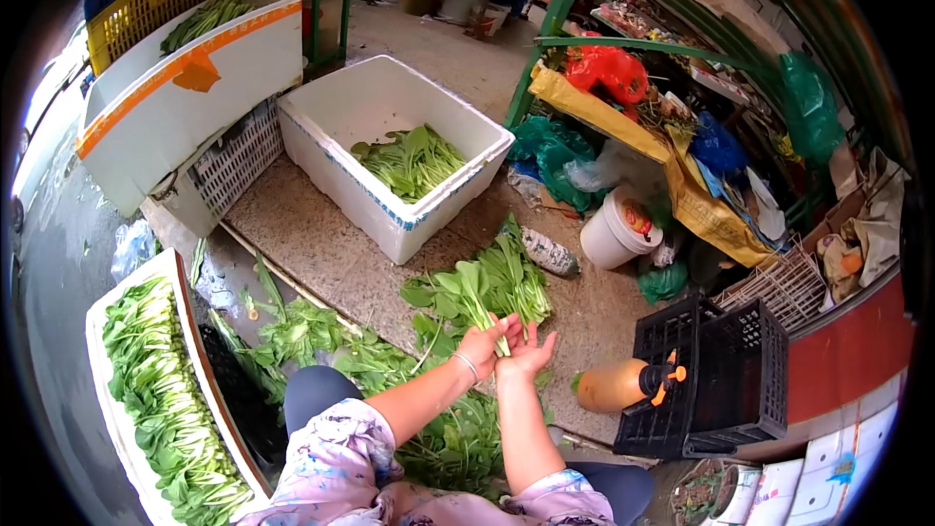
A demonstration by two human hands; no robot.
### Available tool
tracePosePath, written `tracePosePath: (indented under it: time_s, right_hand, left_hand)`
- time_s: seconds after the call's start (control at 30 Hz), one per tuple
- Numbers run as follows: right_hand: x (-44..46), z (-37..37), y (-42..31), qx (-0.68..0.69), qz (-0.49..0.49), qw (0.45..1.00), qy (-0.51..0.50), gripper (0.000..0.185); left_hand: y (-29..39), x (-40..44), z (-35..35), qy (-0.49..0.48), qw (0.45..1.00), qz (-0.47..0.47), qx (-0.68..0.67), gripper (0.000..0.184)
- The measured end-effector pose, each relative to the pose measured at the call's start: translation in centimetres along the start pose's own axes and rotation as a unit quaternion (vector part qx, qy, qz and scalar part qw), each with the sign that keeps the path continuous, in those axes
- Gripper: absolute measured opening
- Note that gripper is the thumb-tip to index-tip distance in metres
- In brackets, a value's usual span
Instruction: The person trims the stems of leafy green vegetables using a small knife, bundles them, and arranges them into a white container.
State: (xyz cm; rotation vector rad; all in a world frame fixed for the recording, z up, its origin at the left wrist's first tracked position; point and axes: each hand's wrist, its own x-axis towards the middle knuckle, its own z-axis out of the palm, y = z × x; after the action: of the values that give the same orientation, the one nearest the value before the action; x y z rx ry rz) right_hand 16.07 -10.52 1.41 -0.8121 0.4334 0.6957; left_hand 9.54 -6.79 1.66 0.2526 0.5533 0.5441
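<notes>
My left hand (481, 345), with a band at its wrist, is closed around the pale stems of some leafy greens (471, 294). Their leaves point away from me. Right beside it, my right hand (527, 355) is palm up with its fingers apart, touching or nearly touching the stem ends. A larger heap of greens (516, 278) lies on the ground just beyond both hands. Loose leaves (312, 336) are strewn on the ground around and below my forearms.
A white foam box (321, 161) holding greens stands ahead. At left is a foam tray (100, 370) packed with greens, below another foam box (136, 170). To the right are a black crate (735, 438), an orange spray bottle (614, 387) and a white bucket (606, 239).
</notes>
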Motion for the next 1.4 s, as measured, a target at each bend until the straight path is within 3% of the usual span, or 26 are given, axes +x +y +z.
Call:
tracePosePath:
  time_s: [0.07,0.1,0.13,0.2,0.27,0.33,0.5,0.53,0.6,0.63,0.7,0.77,0.93,1.0,1.2,1.4]
  right_hand:
    - [-0.8,1.4,-0.8,0.031,0.032,0.999,-0.016,0.061]
    - [0.0,0.5,-0.9,0.048,0.032,0.998,-0.032,0.06]
    - [-0.3,0.4,-1.1,0.047,0.018,0.999,-0.004,0.057]
    - [-0.1,-0.8,-1.3,-0.011,-0.001,0.999,0.041,0.055]
    - [1.1,-1.1,-0.4,0.015,-0.013,0.999,0.028,0.055]
    - [-0.3,0.2,-0.2,-0.05,-0.034,0.996,-0.068,0.046]
    - [1.1,-1.4,-0.1,-0.073,0.012,0.987,-0.139,0.039]
    - [1.5,-2.6,0.0,-0.1,0.032,0.986,-0.132,0.039]
    - [2.1,-5.1,-0.1,-0.214,0.074,0.969,-0.098,0.039]
    - [3.1,-7.8,0.0,-0.254,0.088,0.959,-0.091,0.037]
    - [4.9,-12.0,0.3,-0.333,0.111,0.936,0.01,0.025]
    - [6.2,-14.1,0.7,-0.382,0.112,0.914,0.08,0.02]
    - [10.2,-13.0,0.6,-0.367,0.043,0.926,0.083,0.017]
    - [12.7,-12.3,0.5,-0.394,-0.076,0.913,0.074,0.023]
    - [16.1,-9.5,-0.5,-0.366,-0.028,0.928,0.07,0.035]
    - [17.2,-8.5,-0.3,-0.333,0.019,0.941,0.048,0.029]
  left_hand:
    - [0.9,0.6,0.1,-0.038,0.999,0.015,-0.034,0.013]
    - [1.3,0.3,0.5,-0.056,0.997,0.017,-0.048,0.025]
    - [1.5,0.3,0.8,-0.061,0.997,0.021,-0.048,0.025]
    - [1.4,0.1,0.9,-0.052,0.996,0.055,-0.053,0.034]
    - [-0.3,-0.4,0.6,-0.002,0.999,-0.003,-0.042,0.03]
    - [-0.7,-0.1,-0.2,-0.017,0.994,-0.044,-0.097,0.022]
    - [1.3,-0.2,-0.4,-0.065,0.997,-0.01,-0.029,0.033]
    - [1.6,-0.2,-1.0,-0.052,0.999,-0.001,-0.004,0.036]
    - [2.0,0.6,-2.7,0.007,1.0,0.021,0.012,0.024]
    - [1.8,1.8,-5.5,-0.058,0.998,0.026,0.025,0.015]
    - [2.0,1.5,-6.2,0.12,0.992,-0.01,0.049,0.014]
    - [1.6,1.6,-8.0,0.198,0.976,-0.02,0.087,0.014]
    - [1.8,2.3,-10.0,0.215,0.972,-0.03,0.095,0.015]
    - [2.0,2.3,-9.6,0.236,0.966,-0.029,0.099,0.013]
    - [1.5,2.4,-9.3,0.196,0.968,-0.077,0.139,0.013]
    - [1.4,2.9,-8.8,0.202,0.962,-0.096,0.157,0.008]
